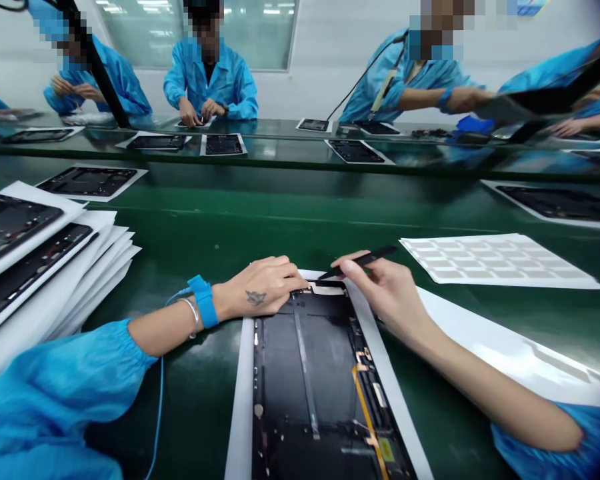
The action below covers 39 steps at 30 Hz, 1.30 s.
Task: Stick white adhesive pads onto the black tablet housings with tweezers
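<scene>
An opened black tablet housing [325,353], with a thin grey strip and an orange flex cable inside, lies on white paper in front of me. My left hand [265,287] rests over its far left corner. Its fingers are closed and bent, with the fingertips at the far edge; whatever is between them is hidden. My right hand [385,290] pinches black tweezers [365,259], tilted with the tip down at the far edge. Beside the tip, a pale strip [329,289] lies along that edge, close to my left fingertips.
Stacked housings with white sheets [95,267] stand at left. A label sheet [500,260] and a glossy white sheet [510,340] lie at right. More housings [93,181] sit farther back on the green bench [195,227]. Co-workers in blue work across it. A blue cord [159,413] trails from my left wristband.
</scene>
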Available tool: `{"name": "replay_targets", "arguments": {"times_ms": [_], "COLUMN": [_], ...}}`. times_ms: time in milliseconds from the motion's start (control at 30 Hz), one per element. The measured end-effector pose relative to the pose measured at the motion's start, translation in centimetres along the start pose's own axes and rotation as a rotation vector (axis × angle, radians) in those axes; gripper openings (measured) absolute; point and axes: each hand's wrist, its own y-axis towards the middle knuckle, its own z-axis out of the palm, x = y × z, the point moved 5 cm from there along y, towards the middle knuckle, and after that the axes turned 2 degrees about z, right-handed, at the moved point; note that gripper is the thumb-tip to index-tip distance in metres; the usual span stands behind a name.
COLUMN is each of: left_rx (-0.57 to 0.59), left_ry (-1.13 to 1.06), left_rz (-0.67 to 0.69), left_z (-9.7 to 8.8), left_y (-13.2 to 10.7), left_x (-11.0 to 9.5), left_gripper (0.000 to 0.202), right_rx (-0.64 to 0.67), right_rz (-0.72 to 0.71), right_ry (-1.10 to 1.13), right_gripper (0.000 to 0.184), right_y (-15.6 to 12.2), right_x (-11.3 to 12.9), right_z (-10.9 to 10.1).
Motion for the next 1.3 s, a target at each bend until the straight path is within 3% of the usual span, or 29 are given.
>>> {"name": "replay_targets", "arguments": {"times_ms": [167,467,633,800,933,1133,1300], "left_rx": [-0.010,-0.029,-0.014,0.009,0.036,0.009,0.042], "left_ry": [0.010,0.016,0.014,0.053,0.077,0.098,0.092], "left_rz": [0.006,0.006,0.002,0.003,-0.010,0.029,0.034], "left_z": [0.1,-0.1,0.0,0.1,0.1,-0.1,-0.1], "left_y": [-0.1,-0.1,-0.1,0.0,0.1,0.2,0.2], "left_x": [0.0,-0.1,-0.1,-0.1,-0.2,-0.6,-0.5], "left_gripper": [0.033,0.031,0.031,0.029,0.028,0.036,0.039], "right_rx": [0.069,0.066,0.022,0.076,0.112,-0.054,-0.063], "right_rz": [-0.132,-0.415,-0.397,-0.397,-0.251,0.216,0.391], "right_ry": [-0.048,-0.124,-0.158,-0.118,-0.093,0.064,0.223], "right_gripper": [0.033,0.020,0.019,0.025,0.031,0.040,0.047], "right_y": [-0.6,-1.6,-1.5,-1.6,-1.8,-1.7,-1.5], "right_x": [0.5,1.7,1.3,1.7,1.6,-2.1,-3.9], "right_z": [1.2,1.2,1.1,1.4,0.5,-2.5,-2.3]}}
